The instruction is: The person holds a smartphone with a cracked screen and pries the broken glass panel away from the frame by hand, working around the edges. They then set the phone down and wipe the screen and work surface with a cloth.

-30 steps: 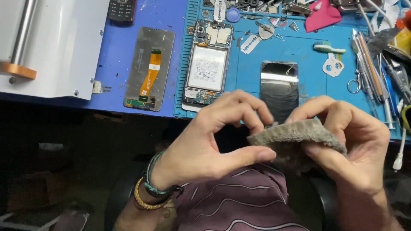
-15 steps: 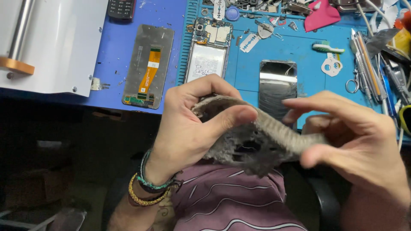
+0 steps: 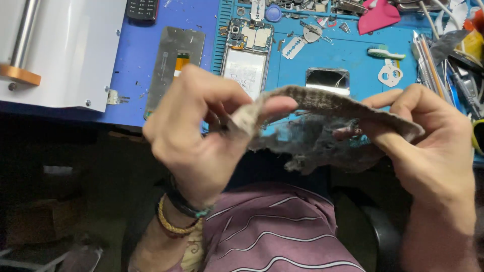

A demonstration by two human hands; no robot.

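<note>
- So the frayed grey cloth (image 3: 322, 126) is now stretched out wide between both hands, where half a second back it was bunched up and folded over in front of the left hand.
- The left hand (image 3: 201, 133) is pinched shut on the cloth's near-left corner, thumb pressed over the woven edge, other fingers curled in behind it.
- The right hand (image 3: 428, 146) is clamped on the opposite end, thumb under, fingers laid along the top edge; it's been pulled further apart from the left than before.
- With the pull, the cleaner woven side has been turned up and the grimy, ragged underside is left hanging below, between the two hands.
- The cloth is held in the air over the lap, short of the worktop (image 3: 141, 75), not touching anything on it.
- Beyond the hands, untouched: an opened phone with its battery exposed (image 3: 247, 55) past the left hand, a detached screen panel (image 3: 174, 63) further left of it, and a small shiny rectangular part (image 3: 327, 79) on the blue repair mat (image 3: 353, 55), just above the stretched edge.
</note>
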